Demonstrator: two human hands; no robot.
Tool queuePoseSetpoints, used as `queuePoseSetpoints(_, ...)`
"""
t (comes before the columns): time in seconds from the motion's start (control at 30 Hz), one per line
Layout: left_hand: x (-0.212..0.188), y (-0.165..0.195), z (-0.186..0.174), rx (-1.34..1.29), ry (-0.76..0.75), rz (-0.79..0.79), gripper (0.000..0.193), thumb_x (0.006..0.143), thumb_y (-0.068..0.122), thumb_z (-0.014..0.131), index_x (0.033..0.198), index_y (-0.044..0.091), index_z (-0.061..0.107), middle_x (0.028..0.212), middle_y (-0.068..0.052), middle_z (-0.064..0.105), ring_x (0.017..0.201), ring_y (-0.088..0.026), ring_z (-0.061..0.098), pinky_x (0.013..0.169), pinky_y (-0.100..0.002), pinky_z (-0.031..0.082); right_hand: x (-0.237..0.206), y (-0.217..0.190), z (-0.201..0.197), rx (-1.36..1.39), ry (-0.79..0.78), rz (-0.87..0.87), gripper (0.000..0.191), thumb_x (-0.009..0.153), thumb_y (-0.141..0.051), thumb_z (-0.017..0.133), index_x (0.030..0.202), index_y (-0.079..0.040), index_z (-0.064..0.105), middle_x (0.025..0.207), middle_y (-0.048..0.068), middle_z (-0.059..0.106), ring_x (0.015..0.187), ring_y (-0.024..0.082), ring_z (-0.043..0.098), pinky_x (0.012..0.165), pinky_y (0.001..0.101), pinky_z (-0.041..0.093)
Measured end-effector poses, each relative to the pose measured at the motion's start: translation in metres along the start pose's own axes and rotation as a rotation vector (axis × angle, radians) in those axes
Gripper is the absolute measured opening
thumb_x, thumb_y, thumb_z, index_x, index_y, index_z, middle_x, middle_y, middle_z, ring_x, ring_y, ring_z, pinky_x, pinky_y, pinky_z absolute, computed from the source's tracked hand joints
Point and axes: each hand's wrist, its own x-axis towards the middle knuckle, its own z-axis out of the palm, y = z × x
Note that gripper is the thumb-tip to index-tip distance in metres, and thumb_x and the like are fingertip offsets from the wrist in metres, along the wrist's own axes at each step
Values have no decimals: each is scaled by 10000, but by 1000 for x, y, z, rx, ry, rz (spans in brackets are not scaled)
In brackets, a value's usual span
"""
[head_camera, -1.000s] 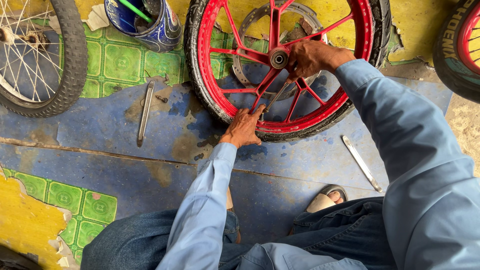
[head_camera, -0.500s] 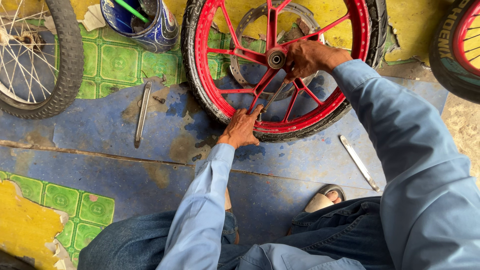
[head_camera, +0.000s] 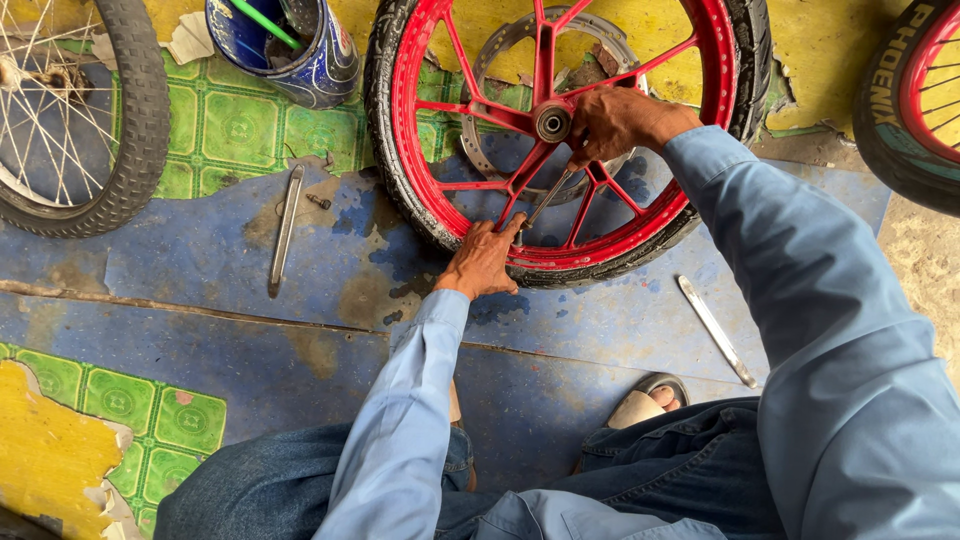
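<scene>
The red wheel (head_camera: 560, 130) with its black tyre is lying flat on the worn blue floor (head_camera: 200, 320), just ahead of the person's knees, with a grey disc showing behind the spokes. The right hand (head_camera: 620, 120) is sitting closed beside the hub (head_camera: 552, 122), gripping the upper end of a thin metal lever (head_camera: 545, 205) that is slanting down between the spokes. The left hand (head_camera: 482, 262) is pressing on the near rim, fingers bent and loosely spread, its forefinger reaching toward the lever's lower tip; whether it is actually gripping anything I cannot tell. Compared with the picture half a second ago, both hands are staying in the same places on hub and rim, and the wheel is lying unmoved; only the view is shifting very slightly. To the left a flat metal bar (head_camera: 285, 228) is lying on the floor, a second bar (head_camera: 715, 330) to the right, a blue can (head_camera: 285, 45) beyond, and a spoked wheel (head_camera: 75, 110) at far left
</scene>
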Motion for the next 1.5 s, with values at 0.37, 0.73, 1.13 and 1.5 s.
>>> queuePoseSetpoints(0.37, 2, -4, 5, 12, 5, 3, 1358, 470, 351, 1024, 1587, 130, 284, 1170, -220, 642, 1148, -377, 567, 1108, -440, 433, -1, -5, -4, -21, -39, 33, 305, 839, -455, 800, 986, -191, 843, 899, 20, 792, 854, 227, 721, 807, 398, 571)
queuePoseSetpoints(0.73, -2, 3, 3, 5, 7, 2, 1336, 476, 344, 1023, 1579, 130, 300, 1157, -216, 651, 1146, -382, 574, 1102, -441, 435, -8, -8, -6, -6, -55, 94, 336, 838, -487, 788, 1030, -216, 835, 997, 11, 789, 968, 241, 718, 898, 434, 562)
queuePoseSetpoints(1.13, 3, 9, 1, 17, 13, -3, 1337, 477, 341, 1028, 1578, 132, 298, 1162, -222, 645, 1153, -386, 572, 1105, -448, 428, -17, -9, -15, -12, -52, 119, 352, 844, -501, 778, 1060, -228, 830, 1039, 0, 783, 1005, 237, 706, 929, 430, 554)
queuePoseSetpoints(1.5, 6, 7, 2, 25, 4, -8, 1348, 480, 353, 1024, 1589, 142, 286, 1135, -194, 661, 1144, -363, 579, 1115, -432, 428, -16, -10, -17, -40, -63, 117, 356, 865, -510, 760, 1080, -233, 824, 1054, 4, 788, 1025, 236, 711, 954, 423, 557)
